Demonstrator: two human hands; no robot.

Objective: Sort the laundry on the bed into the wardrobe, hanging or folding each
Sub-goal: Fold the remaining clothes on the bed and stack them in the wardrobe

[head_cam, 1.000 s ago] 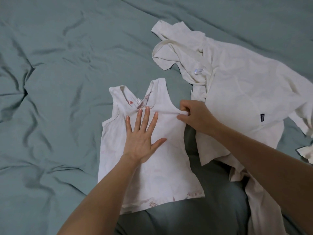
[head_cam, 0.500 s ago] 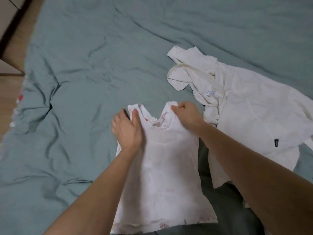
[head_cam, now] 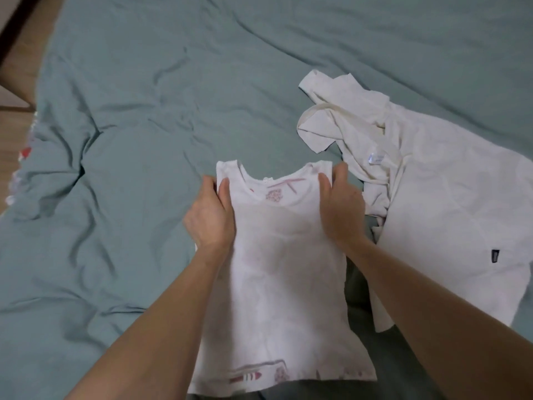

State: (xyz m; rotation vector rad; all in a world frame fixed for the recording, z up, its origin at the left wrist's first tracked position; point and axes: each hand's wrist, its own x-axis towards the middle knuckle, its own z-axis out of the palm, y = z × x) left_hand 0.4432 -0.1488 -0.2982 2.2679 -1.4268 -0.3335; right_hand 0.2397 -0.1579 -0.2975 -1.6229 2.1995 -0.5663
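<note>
- While both arms reach forward over the bed [head_cam: 150, 116], the left hand [head_cam: 212, 217] grips the left shoulder strap of a small white tank top [head_cam: 277, 272], thumb curled over the front of the fabric.
- Opposite it, the right hand [head_cam: 341, 209] pinches the right shoulder strap, thumb on the front and fingers behind.
- Held by its straps between the two hands, the tank top hangs spread out, faint pink print showing through at its neckline and along its hem.
- Just right of the tank top, a cream shirt [head_cam: 432, 203] lies crumpled on the grey-green bedsheet, with a small dark label near its edge.
- Wooden floor [head_cam: 14, 119] shows at the far left.
</note>
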